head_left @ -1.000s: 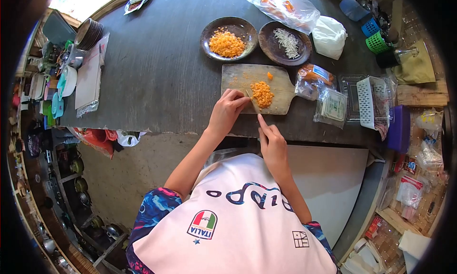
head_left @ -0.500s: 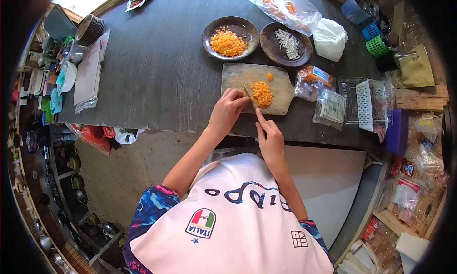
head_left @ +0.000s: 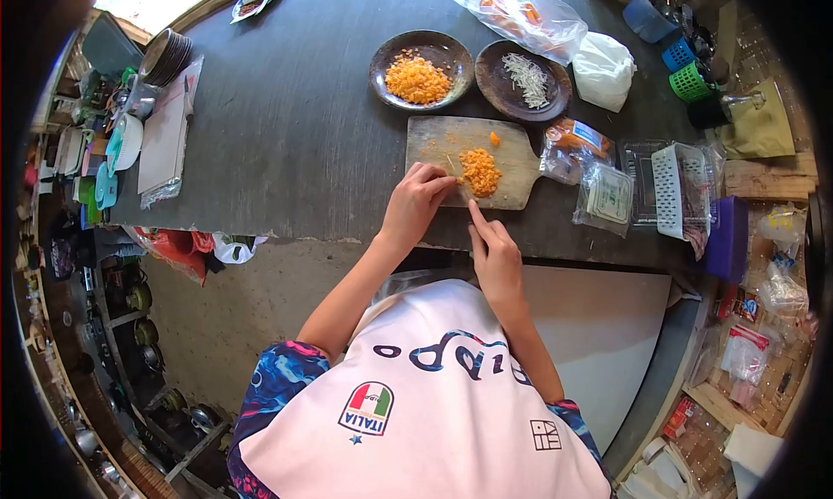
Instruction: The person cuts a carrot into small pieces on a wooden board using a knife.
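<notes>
On the wooden cutting board (head_left: 523, 165) lies a heap of finely chopped orange carrot (head_left: 481, 173), with one larger orange piece (head_left: 495, 139) behind it. My right hand (head_left: 496, 252) is closed around the handle of a knife (head_left: 452, 164), index finger stretched along it; the thin blade points up and left across the board, beside the heap. At the board's near edge, my left hand (head_left: 418, 200) pinches its fingertips together against the blade. Whatever sits between those fingertips is hidden.
Behind the board stand a brown plate of diced carrot (head_left: 418, 81) and a dark plate of white shreds (head_left: 526, 78). Plastic bags (head_left: 605, 72), packets (head_left: 602, 195) and a white perforated basket (head_left: 669, 191) sit to the right. Stacked bowls (head_left: 165, 56) are far left.
The whole view shifts very slightly. Both hands, the knife and the chopped heap keep nearly the same places on the board.
</notes>
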`<state>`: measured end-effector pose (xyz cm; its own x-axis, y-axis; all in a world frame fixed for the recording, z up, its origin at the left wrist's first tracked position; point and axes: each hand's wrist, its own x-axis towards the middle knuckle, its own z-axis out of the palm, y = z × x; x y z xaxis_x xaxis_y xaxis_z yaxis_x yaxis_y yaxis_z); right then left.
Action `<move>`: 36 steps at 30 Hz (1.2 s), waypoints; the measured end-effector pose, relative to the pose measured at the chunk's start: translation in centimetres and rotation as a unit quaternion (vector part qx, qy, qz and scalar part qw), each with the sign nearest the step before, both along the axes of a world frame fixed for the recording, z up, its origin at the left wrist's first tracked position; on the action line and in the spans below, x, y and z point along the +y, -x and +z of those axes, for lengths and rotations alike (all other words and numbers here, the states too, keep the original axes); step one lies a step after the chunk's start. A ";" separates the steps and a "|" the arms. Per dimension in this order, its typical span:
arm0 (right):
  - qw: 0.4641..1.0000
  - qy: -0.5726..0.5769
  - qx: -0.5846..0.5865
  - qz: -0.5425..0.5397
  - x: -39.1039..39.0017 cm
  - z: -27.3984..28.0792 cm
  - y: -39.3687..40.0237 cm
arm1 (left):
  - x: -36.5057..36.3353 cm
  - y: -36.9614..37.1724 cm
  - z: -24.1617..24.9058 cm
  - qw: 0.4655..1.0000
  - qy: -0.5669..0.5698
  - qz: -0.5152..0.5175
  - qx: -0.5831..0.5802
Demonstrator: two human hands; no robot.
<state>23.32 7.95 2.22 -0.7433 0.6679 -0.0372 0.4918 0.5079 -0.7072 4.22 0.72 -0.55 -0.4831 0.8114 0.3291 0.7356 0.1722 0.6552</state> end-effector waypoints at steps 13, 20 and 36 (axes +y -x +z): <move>1.000 0.005 -0.003 -0.002 -0.1 0.7 0.1 | 0.0 0.1 0.1 1.000 -0.007 0.011 -0.004; 1.000 0.014 -0.002 -0.005 -0.9 -0.1 -0.4 | 0.0 -0.2 0.2 1.000 -0.008 0.013 0.002; 0.999 0.017 0.029 -0.009 -0.1 -0.8 1.0 | -0.1 -0.2 0.1 1.000 0.004 0.010 0.013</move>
<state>22.32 7.87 1.42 -0.7333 0.6797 -0.0170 0.4574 0.4747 -0.7520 4.41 0.61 -0.44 -0.4912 0.8041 0.3348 0.7483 0.1928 0.6347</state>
